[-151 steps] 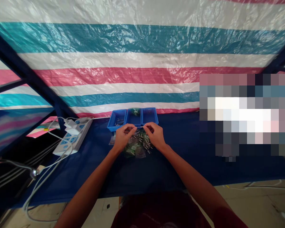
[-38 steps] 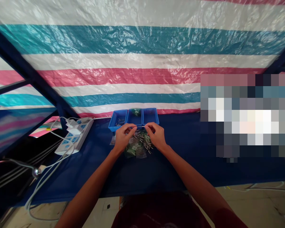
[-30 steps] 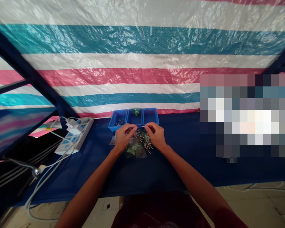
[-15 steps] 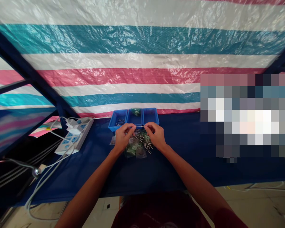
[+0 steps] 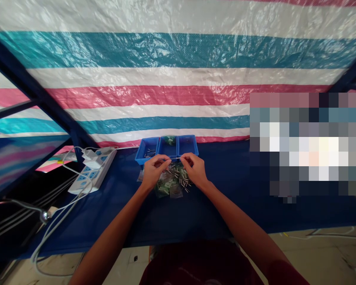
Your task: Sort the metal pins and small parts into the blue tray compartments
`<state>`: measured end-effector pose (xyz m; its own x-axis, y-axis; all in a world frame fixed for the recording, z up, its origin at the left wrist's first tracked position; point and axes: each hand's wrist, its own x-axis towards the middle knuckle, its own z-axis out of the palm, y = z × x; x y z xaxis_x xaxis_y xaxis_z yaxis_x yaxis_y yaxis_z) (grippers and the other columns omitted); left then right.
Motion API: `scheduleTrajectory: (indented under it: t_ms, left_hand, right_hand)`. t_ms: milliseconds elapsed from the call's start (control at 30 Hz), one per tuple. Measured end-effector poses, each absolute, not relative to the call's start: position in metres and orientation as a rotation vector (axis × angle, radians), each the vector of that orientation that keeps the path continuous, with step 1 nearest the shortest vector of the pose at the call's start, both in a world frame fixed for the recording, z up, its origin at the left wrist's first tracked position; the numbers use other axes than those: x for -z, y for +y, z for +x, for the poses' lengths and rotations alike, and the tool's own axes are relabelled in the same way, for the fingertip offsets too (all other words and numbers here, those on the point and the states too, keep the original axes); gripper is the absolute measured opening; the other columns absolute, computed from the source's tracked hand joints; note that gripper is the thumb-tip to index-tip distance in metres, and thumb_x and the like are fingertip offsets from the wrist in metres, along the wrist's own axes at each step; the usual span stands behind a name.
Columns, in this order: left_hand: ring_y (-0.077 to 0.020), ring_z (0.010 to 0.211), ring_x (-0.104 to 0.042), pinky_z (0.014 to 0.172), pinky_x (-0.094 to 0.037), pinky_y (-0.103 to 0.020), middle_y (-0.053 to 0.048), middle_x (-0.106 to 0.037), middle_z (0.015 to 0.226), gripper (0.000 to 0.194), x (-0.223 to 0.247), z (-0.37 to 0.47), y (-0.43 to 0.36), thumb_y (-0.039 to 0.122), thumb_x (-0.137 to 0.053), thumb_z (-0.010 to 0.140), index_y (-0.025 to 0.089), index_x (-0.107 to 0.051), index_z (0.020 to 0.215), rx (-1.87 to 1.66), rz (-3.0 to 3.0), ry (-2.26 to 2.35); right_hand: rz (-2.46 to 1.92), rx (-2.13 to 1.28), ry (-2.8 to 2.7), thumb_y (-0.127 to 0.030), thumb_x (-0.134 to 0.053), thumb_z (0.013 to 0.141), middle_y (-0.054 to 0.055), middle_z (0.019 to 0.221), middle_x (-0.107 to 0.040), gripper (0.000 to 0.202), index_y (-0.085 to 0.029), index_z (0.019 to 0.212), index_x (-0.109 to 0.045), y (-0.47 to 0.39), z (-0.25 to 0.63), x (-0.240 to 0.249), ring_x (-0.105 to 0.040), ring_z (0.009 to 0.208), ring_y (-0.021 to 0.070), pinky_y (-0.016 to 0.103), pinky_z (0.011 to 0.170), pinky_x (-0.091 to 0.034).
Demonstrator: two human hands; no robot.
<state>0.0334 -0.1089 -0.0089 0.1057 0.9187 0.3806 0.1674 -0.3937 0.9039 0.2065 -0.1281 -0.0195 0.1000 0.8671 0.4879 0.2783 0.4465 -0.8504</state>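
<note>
Between my two hands a thin, pale metal rod point(image 5: 175, 158) is held level, just in front of the bins. My left hand point(image 5: 154, 170) pinches its left end, and my right hand point(image 5: 195, 168) pinches the other. The rod's exact kind is too small to make out. Below the hands lies a pile of short dark-and-silver pins point(image 5: 185, 183), beside small clear bags with green pieces point(image 5: 166, 187). Part of the pile is hidden by my fingers.
Behind my hands stands a row of three blue bins point(image 5: 187, 146); the left holds a few pins, the middle a green bundle. A white power strip point(image 5: 90, 174) with trailing cables lies left on the blue table point(image 5: 231, 198). A striped tarp point(image 5: 178, 95) hangs behind.
Almost nothing differs. My left thumb and fingertips have shifted very slightly to the right; both hands still pinch the rod.
</note>
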Motion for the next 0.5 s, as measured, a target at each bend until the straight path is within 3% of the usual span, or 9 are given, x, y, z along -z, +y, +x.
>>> scheduleTrajectory:
  t_ms: [100, 300, 500]
  left_hand:
    - [-0.0108, 0.045, -0.055, 0.043, -0.043, -0.021, 0.003, -0.060, 0.052, 0.020, 0.0078, 0.0337, -0.1089, 0.035, -0.073, 0.076, 0.017, -0.066, 0.080, -1.389, 1.626, 1.076]
    - [-0.0114, 0.050, -0.061, 0.044, -0.045, -0.023, -0.009, -0.074, 0.089, 0.026, 0.0069, 0.0339, -0.1090, 0.040, -0.069, 0.080, 0.017, -0.058, 0.084, -1.455, 1.565, 0.985]
    - [-0.0128, 0.048, -0.063, 0.044, -0.046, -0.022, -0.005, -0.072, 0.079, 0.032, 0.0062, 0.0332, -0.1085, 0.046, -0.065, 0.083, 0.019, -0.050, 0.089, -1.390, 1.503, 0.960]
  right_hand:
    - [-1.098, -0.595, -1.467, -0.038, -0.053, 0.089, 0.003, 0.080, -0.069, 0.023, -0.020, 0.086, -0.067, -0.1277, 0.2069, 0.0196, -0.064, 0.069, 0.0166, 0.027, 0.062, -0.049]
    - [-1.109, -0.590, -1.458, -0.039, -0.048, 0.092, 0.004, 0.079, -0.069, 0.028, -0.019, 0.092, -0.068, -0.1269, 0.2079, 0.0206, -0.062, 0.068, 0.0167, 0.027, 0.062, -0.048]
    - [-1.113, -0.578, -1.461, -0.039, -0.046, 0.093, 0.003, 0.076, -0.068, 0.030, -0.019, 0.092, -0.068, -0.1283, 0.2080, 0.0188, -0.061, 0.065, 0.0157, 0.026, 0.062, -0.048]
